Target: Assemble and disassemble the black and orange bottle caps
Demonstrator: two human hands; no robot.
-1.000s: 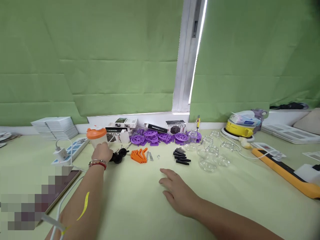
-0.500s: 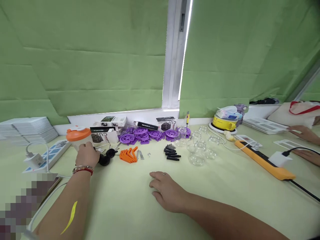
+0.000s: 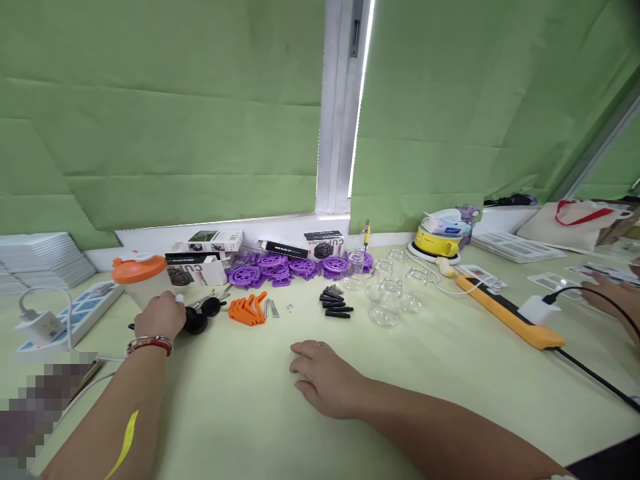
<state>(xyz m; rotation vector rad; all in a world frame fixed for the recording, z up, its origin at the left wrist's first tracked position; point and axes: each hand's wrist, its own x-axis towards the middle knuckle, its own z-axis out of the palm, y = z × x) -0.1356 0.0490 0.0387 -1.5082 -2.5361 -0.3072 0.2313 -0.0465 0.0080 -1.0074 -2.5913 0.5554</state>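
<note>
Left hand: our left hand (image 3: 159,315) reaches out to the left side of the pale green table (image 3: 450,373), its fingers curled round the lower part of a clear shaker bottle (image 3: 137,280) with an orange lid; the bottle stands upright on the table, near the back, and we grasp it from the front. A beaded bracelet (image 3: 149,345) circles the wrist.

Right hand: our right hand (image 3: 325,377) lies palm down on the bare table in front of us, fingers loosely spread and holding nothing.

Beside the bottle: black knobs (image 3: 199,316) with metal stems lie just right of our left hand; next come a fan of orange plastic pieces (image 3: 247,311), a few loose screws (image 3: 273,308) and a small heap of black pins (image 3: 336,305).

Back row: purple wheel parts (image 3: 280,268) are piled along the wall beside printed boxes (image 3: 210,241), under green blinds (image 3: 160,120).

Centre right: small clear glass jars (image 3: 387,303) cluster near a round yellow appliance (image 3: 436,243).

Right edge: an orange power strip (image 3: 505,313) runs across the table; another person's hand (image 3: 613,300) rests at the far side.

Left edge: a white power strip (image 3: 83,308) carries a plugged charger.
</note>
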